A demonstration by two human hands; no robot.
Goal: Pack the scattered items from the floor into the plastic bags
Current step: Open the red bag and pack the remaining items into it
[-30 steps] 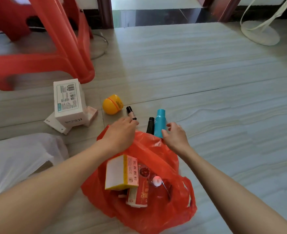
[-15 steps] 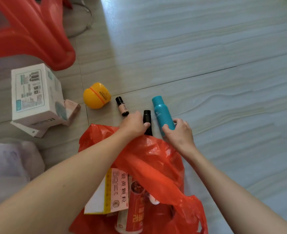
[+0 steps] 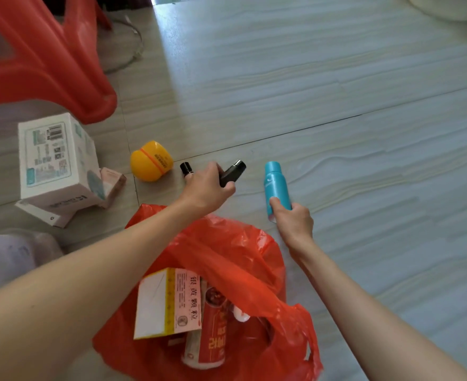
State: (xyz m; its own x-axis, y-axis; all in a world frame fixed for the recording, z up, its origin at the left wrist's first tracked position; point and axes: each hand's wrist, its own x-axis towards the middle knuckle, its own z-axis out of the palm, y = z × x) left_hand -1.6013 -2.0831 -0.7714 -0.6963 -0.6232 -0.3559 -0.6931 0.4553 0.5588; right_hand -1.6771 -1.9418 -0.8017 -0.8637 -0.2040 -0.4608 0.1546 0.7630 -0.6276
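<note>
Mid-frame, the left hand grips a black tube while the right hand curls round a teal bottle above the slumped red bag, whose collapsed mouth could send either item sliding back onto the floor.

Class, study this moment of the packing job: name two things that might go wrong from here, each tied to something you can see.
1. The red bag lies slack, its mouth partly folded over; with the left hand gripping the black tube and the right hand gripping the teal bottle, neither holds it open, so a drop may miss.
2. The small dark bottle beside the left hand could get knocked away.
</note>
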